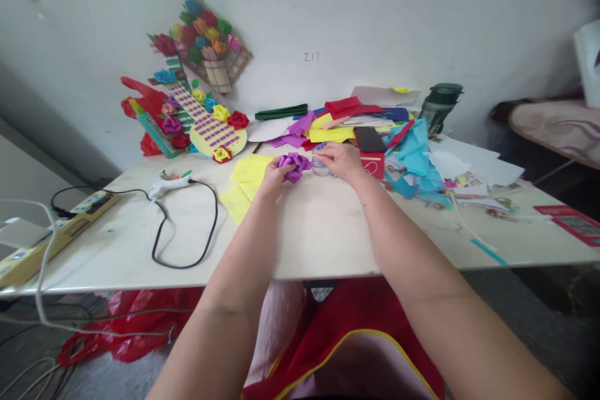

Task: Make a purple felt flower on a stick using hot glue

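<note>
My left hand [274, 176] is closed on a purple paper flower [294, 166], held just above the white table [328, 231]. My right hand [341, 161] rests beside it on the right, fingers curled over a small clear round object [320, 166] that I cannot name. Yellow paper sheets [244, 182] lie under and left of the flower. Both forearms reach out from the table's near edge.
A white glue gun [165, 186] with a black cord lies at the left, near a power strip [70, 222]. Paper-flower crafts [197, 100] lean on the wall. Coloured paper scraps [356, 119], a red box [373, 164] and a dark green bottle [439, 106] crowd the right.
</note>
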Available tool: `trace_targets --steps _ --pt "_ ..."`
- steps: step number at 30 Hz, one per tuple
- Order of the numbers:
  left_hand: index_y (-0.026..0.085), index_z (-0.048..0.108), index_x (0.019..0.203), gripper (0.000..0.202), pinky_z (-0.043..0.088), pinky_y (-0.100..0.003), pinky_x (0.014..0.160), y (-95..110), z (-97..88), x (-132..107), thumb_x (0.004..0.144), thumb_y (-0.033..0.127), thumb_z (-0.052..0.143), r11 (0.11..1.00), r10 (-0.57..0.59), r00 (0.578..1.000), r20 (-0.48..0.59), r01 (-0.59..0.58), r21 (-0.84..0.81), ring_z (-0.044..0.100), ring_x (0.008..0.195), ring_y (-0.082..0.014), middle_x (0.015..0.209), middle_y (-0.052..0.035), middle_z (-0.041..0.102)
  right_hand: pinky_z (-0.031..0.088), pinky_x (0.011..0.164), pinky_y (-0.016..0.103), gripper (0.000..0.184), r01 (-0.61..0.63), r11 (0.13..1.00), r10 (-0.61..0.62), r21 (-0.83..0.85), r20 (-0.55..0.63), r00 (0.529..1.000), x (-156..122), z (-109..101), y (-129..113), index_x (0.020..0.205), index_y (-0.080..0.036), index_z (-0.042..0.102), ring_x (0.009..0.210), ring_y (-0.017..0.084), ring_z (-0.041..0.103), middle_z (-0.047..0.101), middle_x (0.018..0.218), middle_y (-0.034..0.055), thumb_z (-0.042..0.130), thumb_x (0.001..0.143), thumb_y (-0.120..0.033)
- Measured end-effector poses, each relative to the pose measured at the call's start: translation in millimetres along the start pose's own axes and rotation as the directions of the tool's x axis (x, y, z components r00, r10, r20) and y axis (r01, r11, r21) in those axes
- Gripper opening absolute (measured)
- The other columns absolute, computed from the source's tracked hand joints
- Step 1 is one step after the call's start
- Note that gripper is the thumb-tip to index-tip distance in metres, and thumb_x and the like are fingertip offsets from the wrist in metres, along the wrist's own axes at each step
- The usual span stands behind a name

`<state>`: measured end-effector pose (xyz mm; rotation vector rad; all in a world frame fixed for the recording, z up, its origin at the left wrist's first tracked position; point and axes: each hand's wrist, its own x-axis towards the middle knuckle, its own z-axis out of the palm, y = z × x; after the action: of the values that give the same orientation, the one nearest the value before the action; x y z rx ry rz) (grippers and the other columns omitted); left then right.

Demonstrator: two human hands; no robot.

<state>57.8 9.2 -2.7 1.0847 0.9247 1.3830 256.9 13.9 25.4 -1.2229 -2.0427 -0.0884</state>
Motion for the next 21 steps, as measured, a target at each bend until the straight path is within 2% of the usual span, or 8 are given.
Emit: trace_targets --steps 5,11,16,19,21 --pt "0.016 0.060 0.083 0.026 0.051 -0.025 0.059 -0.7 0.8 2.7 0.060 0.017 0.073 0.990 -0.028 0.998 -0.048 0.021 -0.140 0.062 0.059 -0.0123 0.072 0.0003 0.064 0.039 0.061 0.026 0.033 -0.202 0.957 0.193 0.206 0.066 0.979 2.6 3.0 3.8 0.092 -0.020 0.078 0.071 0.017 0.060 0.071 0.076 0.0030 0.062 0.079 -0.045" --pt "0.017 0.059 0.087 0.023 0.054 -0.027 0.069 0.3 9.2 -0.8 0.066 0.014 0.069 0.966 -0.037 0.999 0.011 0.039 -0.254 0.064 0.066 -0.0125 0.075 0.0002 0.066 0.039 0.056 0.025 0.040 -0.362 0.797 0.280 0.484 0.235 0.931 3.1 5.1 -10.4 0.082 -0.013 0.075 0.058 0.012 0.055 0.068 0.067 0.0033 0.064 0.074 -0.051" --pt "0.017 0.060 0.089 0.021 0.053 -0.028 0.073 1.6 17.1 -5.9 0.070 0.012 0.068 0.957 -0.062 0.997 0.055 0.075 -0.280 0.065 0.069 -0.0126 0.079 -0.0008 0.067 0.042 0.058 0.025 0.028 -0.434 0.721 0.371 0.540 0.227 0.900 3.4 6.1 -18.9 0.067 -0.012 0.069 0.057 0.012 0.056 0.068 0.065 0.0046 0.067 0.071 -0.040" --pt "0.016 0.064 0.092 0.017 0.053 -0.027 0.069 6.6 19.1 -10.3 0.079 0.028 0.064 0.941 -0.120 0.987 0.108 0.147 -0.304 0.066 0.074 -0.0160 0.083 -0.0046 0.068 0.044 0.058 0.025 0.021 -0.460 0.685 0.415 0.565 0.215 0.884 4.3 8.8 -15.4 0.067 -0.013 0.067 0.057 0.013 0.058 0.067 0.063 0.0035 0.065 0.071 -0.034" --pt "0.016 0.065 0.093 0.031 0.053 -0.028 0.063 10.9 18.7 -12.7 0.085 0.046 0.058 0.928 -0.165 0.979 0.122 0.196 -0.318 0.067 0.076 -0.0186 0.083 -0.0067 0.069 0.044 0.058 0.025 0.020 -0.461 0.686 0.422 0.563 0.208 0.882 4.6 10.6 -11.9 0.066 -0.014 0.066 0.058 0.014 0.058 0.067 0.063 0.0030 0.065 0.071 -0.033"
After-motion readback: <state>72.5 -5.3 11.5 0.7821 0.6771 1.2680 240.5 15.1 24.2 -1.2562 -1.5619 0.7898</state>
